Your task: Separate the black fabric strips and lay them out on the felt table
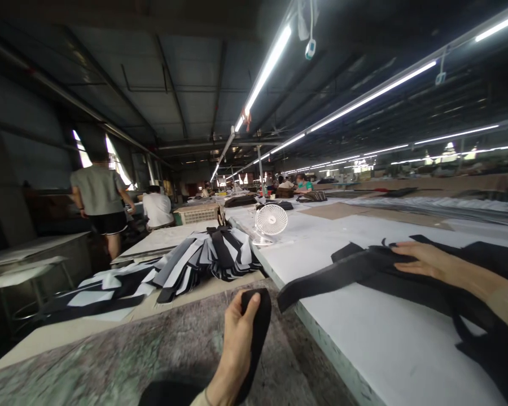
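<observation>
Long garment-factory hall, low dark ceiling, rows of fluorescent tubes (372, 96) running away from the camera. Two long work tables run side by side. The right one has a smooth white top (355, 338) with a slightly chipped edge; the nearer left one has a mottled grey mat (110, 355) with a pale board edge showing beyond it.

Far left: a person in a grey T-shirt and black shorts (98, 192) stands with their back to the camera. Beside them a person in a white shirt (158, 207) bends at a bench, next to a slatted plastic crate (197, 214). More workers sit small at the far end, too distant for detail.

On the left table: a fanned pile of black-and-white fabric strips (207, 254), flat, long, layered like shingles, with black bands across them. On the white top: a small white desk fan (271, 221) with a round ribbed grille, and a flat brown cardboard sheet (334, 210) further back.

Hands well apart. Right hand (432, 262) lies flat and relaxed on a black fabric piece with straps (376, 270), which is matte and soft, with folded layers spread across the white top. Left hand (237, 344) is low over the grey mat, thumb and fingers pinching a black padded strip (258, 332) with a rounded end, held upright, its lower part running out of frame.
</observation>
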The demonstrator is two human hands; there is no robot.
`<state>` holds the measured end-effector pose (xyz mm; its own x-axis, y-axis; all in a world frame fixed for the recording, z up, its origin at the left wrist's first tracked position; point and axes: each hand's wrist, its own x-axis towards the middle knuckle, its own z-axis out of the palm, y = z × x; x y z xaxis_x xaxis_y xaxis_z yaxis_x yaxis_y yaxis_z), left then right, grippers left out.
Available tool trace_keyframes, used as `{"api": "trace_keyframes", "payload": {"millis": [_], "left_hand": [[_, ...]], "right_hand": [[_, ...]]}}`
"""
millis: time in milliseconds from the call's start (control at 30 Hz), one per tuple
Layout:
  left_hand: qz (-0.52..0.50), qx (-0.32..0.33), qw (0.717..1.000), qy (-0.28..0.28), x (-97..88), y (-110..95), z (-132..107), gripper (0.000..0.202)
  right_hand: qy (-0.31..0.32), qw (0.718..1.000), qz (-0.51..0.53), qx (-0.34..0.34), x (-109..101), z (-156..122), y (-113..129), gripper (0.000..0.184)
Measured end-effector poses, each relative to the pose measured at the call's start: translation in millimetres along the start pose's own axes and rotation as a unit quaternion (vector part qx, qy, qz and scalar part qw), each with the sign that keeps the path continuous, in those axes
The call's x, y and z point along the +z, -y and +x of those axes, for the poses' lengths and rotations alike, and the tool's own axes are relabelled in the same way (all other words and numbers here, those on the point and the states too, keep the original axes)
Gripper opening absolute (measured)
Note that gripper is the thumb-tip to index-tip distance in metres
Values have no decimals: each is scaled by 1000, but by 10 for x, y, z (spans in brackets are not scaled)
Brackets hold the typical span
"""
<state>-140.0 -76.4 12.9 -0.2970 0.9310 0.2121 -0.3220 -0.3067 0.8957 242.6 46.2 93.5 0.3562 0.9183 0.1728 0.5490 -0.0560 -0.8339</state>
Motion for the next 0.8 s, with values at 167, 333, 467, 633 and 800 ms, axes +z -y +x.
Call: {"api": "trace_keyframes", "payload": {"millis": [167, 333, 467, 633, 800], "left_hand": [[2, -14, 999, 30, 243, 128, -95, 32], [28, -23, 998, 50, 310, 194, -131, 31], [31, -29, 997, 57, 298, 215, -132, 30], [14, -40, 997, 61, 284, 265, -141, 31], [11, -37, 998, 45, 304, 306, -146, 33]], "right_hand": [[32, 978, 175, 112, -41, -46, 16, 38], [-15, 979, 170, 111, -18, 23, -24, 36], [-30, 983, 148, 106, 32, 39, -36, 41], [-39, 983, 165, 72, 72, -3, 45, 31], [52, 980, 177, 75, 52, 3, 48, 52]]}}
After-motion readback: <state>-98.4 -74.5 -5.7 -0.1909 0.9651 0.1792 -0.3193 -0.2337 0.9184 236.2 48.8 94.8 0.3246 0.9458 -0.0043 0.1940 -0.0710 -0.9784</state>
